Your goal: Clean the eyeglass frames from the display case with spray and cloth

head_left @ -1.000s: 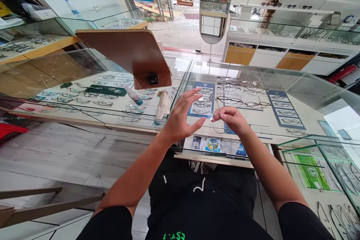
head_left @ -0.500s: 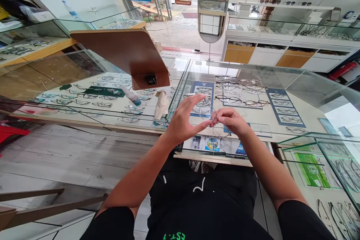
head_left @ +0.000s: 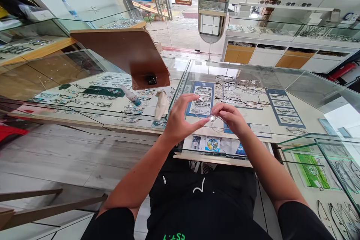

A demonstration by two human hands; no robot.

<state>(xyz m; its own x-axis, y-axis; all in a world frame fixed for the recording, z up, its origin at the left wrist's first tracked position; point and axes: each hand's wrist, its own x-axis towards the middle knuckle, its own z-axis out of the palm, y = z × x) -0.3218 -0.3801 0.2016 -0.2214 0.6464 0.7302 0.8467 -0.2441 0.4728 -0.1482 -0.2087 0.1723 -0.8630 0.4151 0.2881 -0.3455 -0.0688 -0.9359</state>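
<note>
A thin round-lensed pair of glasses (head_left: 217, 124) hangs between my two hands above the glass display case (head_left: 242, 68). My right hand (head_left: 229, 117) pinches it near the middle of the frame. On its other side, my left hand (head_left: 180, 119) has thumb and forefinger spread wide around one lens, with the thumb tip by the bridge and the fingertips at the far rim. The lens outline is faint against the blue card (head_left: 192, 110) of frames under the glass.
A brown-backed mirror board (head_left: 120, 48) stands on the counter to the left. Beside it are a white bottle (head_left: 131, 95) and a beige cloth (head_left: 161, 105). Green-edged glass (head_left: 312, 138) rises at the right.
The glasses have tilted and shifted slightly left. My left hand has moved a little left, its fingertips lower, and my right fingers have risen slightly at the bridge.
</note>
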